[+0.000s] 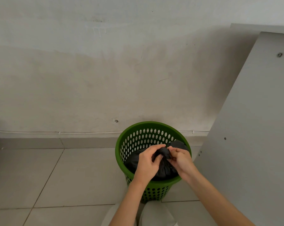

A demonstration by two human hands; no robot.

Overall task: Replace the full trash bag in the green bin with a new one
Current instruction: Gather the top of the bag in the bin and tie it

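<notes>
Bag: the black trash bag (164, 168) sits inside the green bin (121, 160).
Grip: left hand (147, 162) and right hand (181, 159) both pinch its bunched top.
Feel: looks soft, crinkly, maybe heavy.
Hold: the gathered neck.

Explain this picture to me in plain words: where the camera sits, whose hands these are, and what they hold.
There is no machine here. A person wears a camera on the head, so the single picture looks forward and down along their own bare arms. On the tiled floor, against the wall, stands a green bin with holes in its sides. Inside it sits a black trash bag. The left hand and the right hand both pinch the bag's gathered top, as if knotting it. A grey board leans at the right.
</notes>
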